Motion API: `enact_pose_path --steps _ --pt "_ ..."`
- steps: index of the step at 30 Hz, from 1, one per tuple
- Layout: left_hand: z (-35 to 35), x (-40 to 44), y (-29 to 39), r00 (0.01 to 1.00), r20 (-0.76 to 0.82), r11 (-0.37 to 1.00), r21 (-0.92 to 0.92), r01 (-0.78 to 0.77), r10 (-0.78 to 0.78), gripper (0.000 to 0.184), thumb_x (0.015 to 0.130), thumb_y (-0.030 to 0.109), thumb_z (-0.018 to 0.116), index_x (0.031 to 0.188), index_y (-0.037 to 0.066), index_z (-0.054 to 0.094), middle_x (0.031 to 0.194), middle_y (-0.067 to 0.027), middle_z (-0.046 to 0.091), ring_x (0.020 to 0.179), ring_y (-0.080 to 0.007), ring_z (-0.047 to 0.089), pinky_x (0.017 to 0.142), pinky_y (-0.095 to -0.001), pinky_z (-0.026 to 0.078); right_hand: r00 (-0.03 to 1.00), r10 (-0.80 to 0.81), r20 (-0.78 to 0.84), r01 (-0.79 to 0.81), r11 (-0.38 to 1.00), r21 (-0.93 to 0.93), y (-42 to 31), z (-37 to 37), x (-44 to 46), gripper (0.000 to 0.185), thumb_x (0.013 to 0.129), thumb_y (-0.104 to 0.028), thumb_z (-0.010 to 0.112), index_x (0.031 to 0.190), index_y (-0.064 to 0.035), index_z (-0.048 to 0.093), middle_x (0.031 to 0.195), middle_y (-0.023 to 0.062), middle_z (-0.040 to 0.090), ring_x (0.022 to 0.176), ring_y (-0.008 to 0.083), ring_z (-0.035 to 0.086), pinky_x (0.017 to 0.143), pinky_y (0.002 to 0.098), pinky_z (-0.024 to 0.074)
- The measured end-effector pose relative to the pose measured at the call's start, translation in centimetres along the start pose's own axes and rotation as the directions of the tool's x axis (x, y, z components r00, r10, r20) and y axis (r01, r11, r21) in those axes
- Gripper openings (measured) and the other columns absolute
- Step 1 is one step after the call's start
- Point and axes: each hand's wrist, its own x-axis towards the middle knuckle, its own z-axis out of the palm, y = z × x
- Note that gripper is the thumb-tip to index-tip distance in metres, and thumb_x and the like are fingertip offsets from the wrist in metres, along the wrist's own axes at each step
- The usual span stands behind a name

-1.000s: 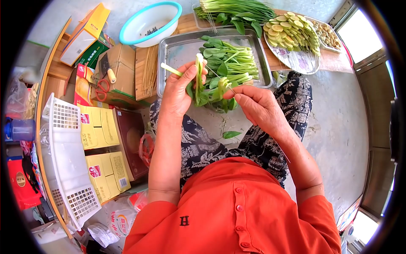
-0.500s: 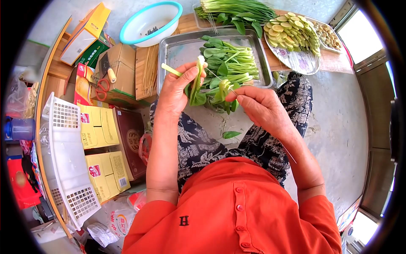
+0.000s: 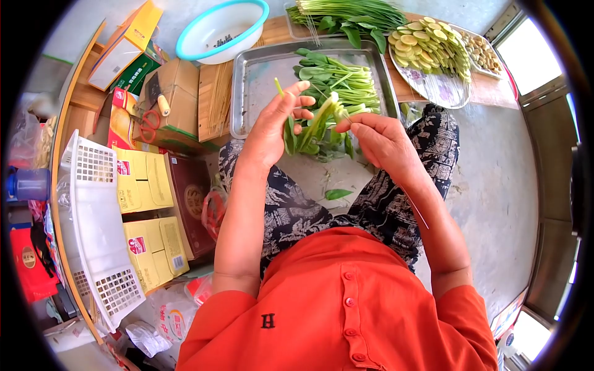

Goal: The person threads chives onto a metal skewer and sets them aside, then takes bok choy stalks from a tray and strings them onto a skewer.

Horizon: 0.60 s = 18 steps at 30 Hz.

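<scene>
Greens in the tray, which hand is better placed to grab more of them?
Probably the left hand: its fingers are spread close to the greens, though a stalk shows by its thumb. The right hand pinches a thin stick.

At twelve o'clock, leafy greens are shown between left hand and right hand, by which a skewer is gripped.
</scene>
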Motion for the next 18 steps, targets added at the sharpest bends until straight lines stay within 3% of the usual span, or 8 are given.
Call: enact_pose_path --steps 4,7,9,10,18 --pt "-0.9 0.1 -0.9 0.997 -0.034 0.978 -0.196 0.064 -0.072 0.064 0.093 0.054 0.051 0.132 0.003 0.050 0.105 -0.0048 0.059 0.091 -0.0110 0.055 0.070 -0.0242 0.041 0.999 0.044 -0.003 -0.044 0.999 0.009 0.6 -0.5 -0.3 0.022 0.095 -0.012 0.049 0.102 -0.0016 0.068 0.055 -0.0089 0.040 0.048 0.0009 0.035 0.043 0.0191 0.0261" --pt "-1.5 0.4 -1.4 0.998 -0.058 0.997 -0.077 0.019 -0.024 0.058 0.097 0.049 0.047 0.131 0.002 0.050 0.094 -0.0048 0.059 0.081 -0.0114 0.056 0.070 -0.0249 0.042 0.999 0.034 -0.010 -0.035 0.998 -0.047 1.0 -0.5 -0.2 0.025 0.098 -0.016 0.047 0.104 -0.0007 0.066 0.052 -0.0098 0.038 0.044 -0.0001 0.031 0.042 0.0185 0.0225" --pt "-1.7 0.5 -1.6 0.994 -0.046 0.967 0.239 -0.082 0.096 0.050 0.101 0.041 0.043 0.128 0.000 0.052 0.086 -0.0048 0.058 0.071 -0.0116 0.055 0.070 -0.0242 0.043 0.999 0.034 -0.006 -0.034 0.999 -0.039 1.0 -0.5 -0.4 0.025 0.098 -0.016 0.047 0.104 -0.0004 0.066 0.051 -0.0097 0.039 0.043 -0.0002 0.031 0.042 0.0182 0.0226" --pt "-1.3 0.5 -1.7 0.987 -0.093 0.958 0.267 -0.102 0.131 0.044 0.102 0.036 0.042 0.123 -0.001 0.055 0.083 -0.0035 0.057 0.065 -0.0092 0.050 0.063 -0.0216 0.041 0.999 0.035 -0.006 -0.035 0.999 -0.039 1.0 -0.4 -0.5 0.025 0.098 -0.016 0.047 0.104 -0.0004 0.066 0.051 -0.0097 0.039 0.043 -0.0002 0.031 0.042 0.0182 0.0226" --pt "0.4 -0.4 0.8 0.992 -0.088 0.986 0.149 -0.078 0.092 0.043 0.102 0.034 0.041 0.120 -0.001 0.057 0.081 0.0009 0.054 0.060 -0.0048 0.040 0.052 -0.0192 0.031 0.998 0.022 0.065 -0.025 0.998 0.049 -0.1 0.5 -1.3 0.022 0.097 -0.014 0.049 0.104 -0.0012 0.066 0.057 -0.0096 0.040 0.048 0.0002 0.033 0.044 0.0188 0.0241"
